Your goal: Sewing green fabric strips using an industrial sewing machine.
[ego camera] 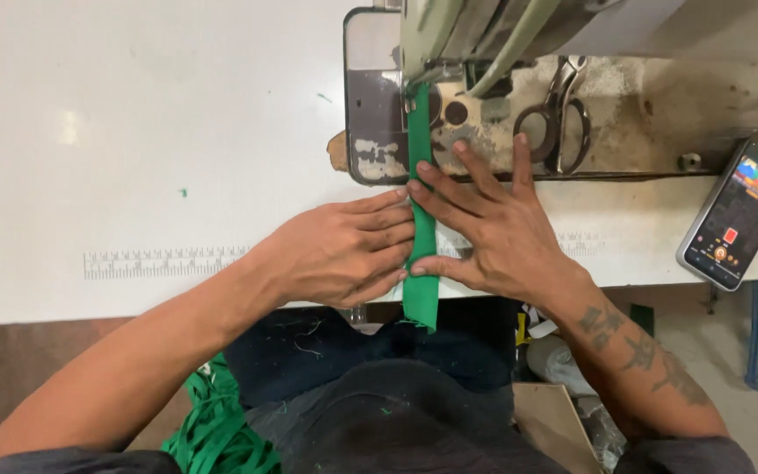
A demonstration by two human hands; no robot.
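A: Strip (420, 219) of green fabric — where does it lie?

B: On the white worktop (133, 132), running from under the sewing machine (484, 35) at the far side to the near edge, where its end hangs over.

A: And your hands?

B: Your left hand (339, 250) presses its left edge with flat fingers (388, 219); your right hand (489, 219) lies spread on its right edge — neither closes around it. Scissors (559, 110) and a phone (739, 215) sit to the right.

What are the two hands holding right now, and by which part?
Both hands press a green fabric strip flat on the table: left hand on its left edge, right hand on its right edge. Neither grips it.
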